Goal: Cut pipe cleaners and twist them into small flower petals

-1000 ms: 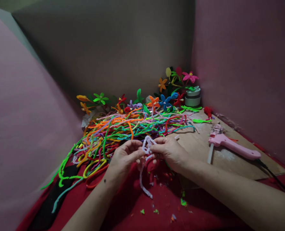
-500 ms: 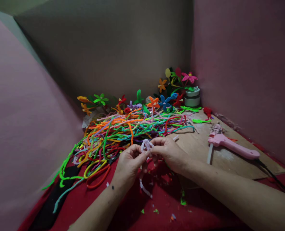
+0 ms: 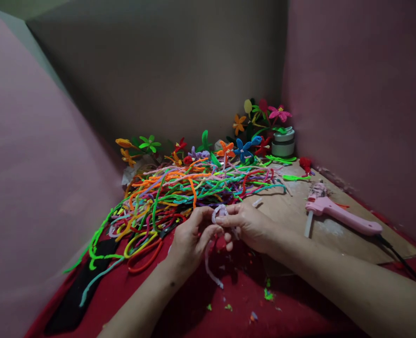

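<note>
A pale pink pipe cleaner (image 3: 210, 263) is pinched between both my hands just above the red cloth (image 3: 229, 305). My left hand (image 3: 190, 239) grips it from the left with fingers curled. From the right, my right hand (image 3: 246, 225) pinches its small bent loop with thumb and forefinger. The pipe cleaner's loose tail hangs down below my fingers. Right behind my hands lies a big tangled heap of coloured pipe cleaners (image 3: 179, 192).
A pink glue gun (image 3: 337, 216) with a black cord lies on a wooden board (image 3: 299, 216) at the right. Finished pipe-cleaner flowers (image 3: 243, 141) and a small round pot (image 3: 283, 142) stand at the back corner. Pink walls close in left and right. Small scraps dot the cloth.
The loop between my fingers has been squeezed smaller. Both hands have shifted slightly right and lower.
</note>
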Motion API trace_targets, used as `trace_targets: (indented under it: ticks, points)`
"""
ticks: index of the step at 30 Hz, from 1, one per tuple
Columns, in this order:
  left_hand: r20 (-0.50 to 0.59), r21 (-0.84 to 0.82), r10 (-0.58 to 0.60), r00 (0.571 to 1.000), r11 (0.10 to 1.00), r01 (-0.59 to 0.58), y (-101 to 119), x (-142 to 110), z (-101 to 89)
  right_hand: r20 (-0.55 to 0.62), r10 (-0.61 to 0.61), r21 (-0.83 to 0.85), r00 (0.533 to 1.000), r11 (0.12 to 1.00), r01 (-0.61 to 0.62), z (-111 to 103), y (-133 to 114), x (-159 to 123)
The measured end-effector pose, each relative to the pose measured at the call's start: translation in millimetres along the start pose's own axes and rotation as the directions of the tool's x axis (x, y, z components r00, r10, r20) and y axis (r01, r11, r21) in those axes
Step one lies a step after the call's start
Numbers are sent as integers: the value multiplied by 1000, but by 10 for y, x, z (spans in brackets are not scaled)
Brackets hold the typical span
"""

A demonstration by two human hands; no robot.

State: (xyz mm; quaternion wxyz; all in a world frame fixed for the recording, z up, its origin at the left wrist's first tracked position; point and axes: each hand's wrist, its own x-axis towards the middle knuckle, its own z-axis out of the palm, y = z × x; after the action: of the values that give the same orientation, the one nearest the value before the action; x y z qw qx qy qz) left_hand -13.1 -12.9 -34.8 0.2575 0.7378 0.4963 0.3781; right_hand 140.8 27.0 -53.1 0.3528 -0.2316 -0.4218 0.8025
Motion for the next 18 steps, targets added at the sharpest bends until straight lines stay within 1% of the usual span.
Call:
trace_targets:
  ticks: [2,4,6,8,10,11,14,16,18]
  points:
    - [51,-113,-43,998,992,49,29,17,-15,-51,-51,-12,997,999,51,24,-9,-9]
    - [104,-231,-108,989,964,130,66,30,-21,-105,-90,-26,990,996,88,43,-12,-14]
    - [162,-323,-169,972,922,214,103,39,-23,-118,-87,-18,989,996,86,55,-3,-15]
    - [222,-369,-209,952,886,281,132,46,-25,-107,-53,14,993,998,55,62,14,-14]
    - [274,-352,-231,934,879,321,145,55,-28,-114,-34,57,993,998,41,69,29,-15]
    - [284,-330,-235,930,886,325,147,60,-29,-129,-30,76,991,996,41,73,34,-17]
    - [247,-265,-224,943,920,288,143,76,-29,-183,-30,100,983,994,49,95,36,-31]
    - [239,-254,-215,947,927,275,149,83,-32,-194,-28,92,981,995,47,116,32,-44]
    - [300,-282,-226,927,907,312,161,86,-38,-182,-39,87,983,995,56,136,35,-54]
